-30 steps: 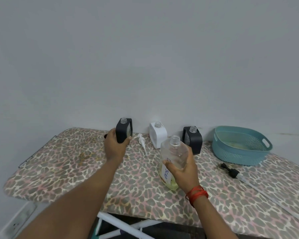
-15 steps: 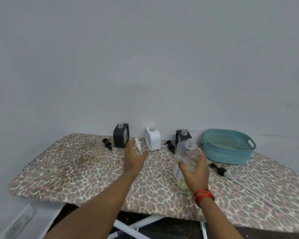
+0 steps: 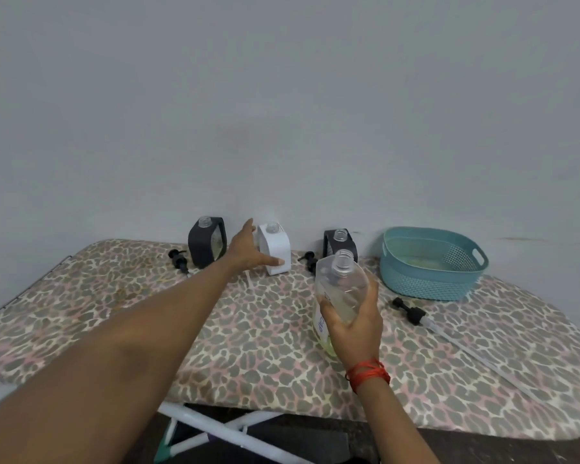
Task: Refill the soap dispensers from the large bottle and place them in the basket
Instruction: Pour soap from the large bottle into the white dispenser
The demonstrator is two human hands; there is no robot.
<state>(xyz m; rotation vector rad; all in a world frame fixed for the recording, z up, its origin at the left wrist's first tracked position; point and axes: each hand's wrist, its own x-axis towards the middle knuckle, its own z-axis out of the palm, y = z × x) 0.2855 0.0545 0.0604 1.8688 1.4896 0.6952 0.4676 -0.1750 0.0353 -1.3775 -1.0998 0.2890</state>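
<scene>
Three uncapped soap dispensers stand along the wall: a black one (image 3: 203, 244) on the left, a white one (image 3: 277, 246) in the middle, and another black one (image 3: 339, 241) partly behind the large bottle. My left hand (image 3: 248, 251) reaches the white dispenser, its thumb lying across the lower front and its fingers straight along the left side. My right hand (image 3: 355, 324) grips the large clear bottle (image 3: 340, 283), uncapped and upright, with a little yellowish soap at its bottom. At the back right sits the teal basket (image 3: 429, 279), with no dispenser in it.
Everything stands on a leopard-print ironing board (image 3: 114, 313) against a grey wall. Small black pump heads lie beside the left black dispenser (image 3: 179, 259) and near the right one (image 3: 310, 259). A black pump with a long clear tube (image 3: 412, 311) lies in front of the basket.
My left hand let go of the left black dispenser, which now stands by the wall, and moved right to the white dispenser. My right hand kept hold of the large bottle.
</scene>
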